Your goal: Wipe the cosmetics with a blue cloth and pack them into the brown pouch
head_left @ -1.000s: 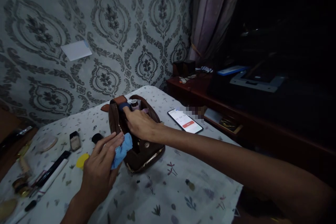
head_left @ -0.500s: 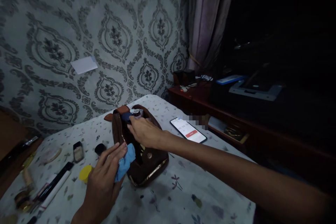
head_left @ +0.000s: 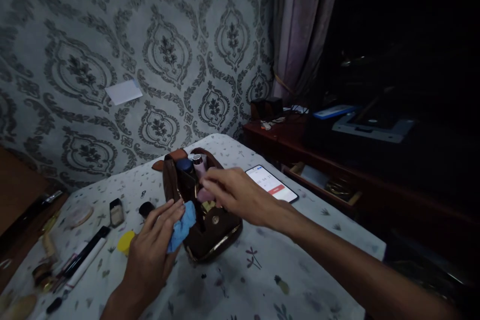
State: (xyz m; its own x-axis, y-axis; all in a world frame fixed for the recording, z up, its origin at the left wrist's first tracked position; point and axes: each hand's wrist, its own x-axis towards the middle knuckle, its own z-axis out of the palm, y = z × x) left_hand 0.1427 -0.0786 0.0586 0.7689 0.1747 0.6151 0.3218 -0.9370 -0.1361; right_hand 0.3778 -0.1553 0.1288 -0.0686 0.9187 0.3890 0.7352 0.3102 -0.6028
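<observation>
My left hand (head_left: 152,245) is closed around a crumpled light-blue cloth (head_left: 182,227), beside the near left side of an open brown bag (head_left: 215,241). Over the bag's opening is my right hand (head_left: 234,192), fingers curled around a small pink item (head_left: 205,195), mostly covered by the fingers. Inside the bag stand a pinkish bottle with a silver cap (head_left: 198,164) and a dark blue round-topped item (head_left: 184,165). Left of the bag are a small black-lidded jar (head_left: 146,209) and a yellow container (head_left: 126,242), the latter close to my left wrist.
A phone (head_left: 275,186) with its screen lit lies right of the bag on the patterned cloth (head_left: 255,280). Several cosmetics, including a black tube (head_left: 84,255) and a clear bottle (head_left: 116,212), spread at left. An open drawer (head_left: 326,185) juts from the dark red desk.
My right hand has drawn back and right from the bag's interior, with the pink item now showing at its fingers. The left hand keeps the blue cloth. The view has shifted slightly.
</observation>
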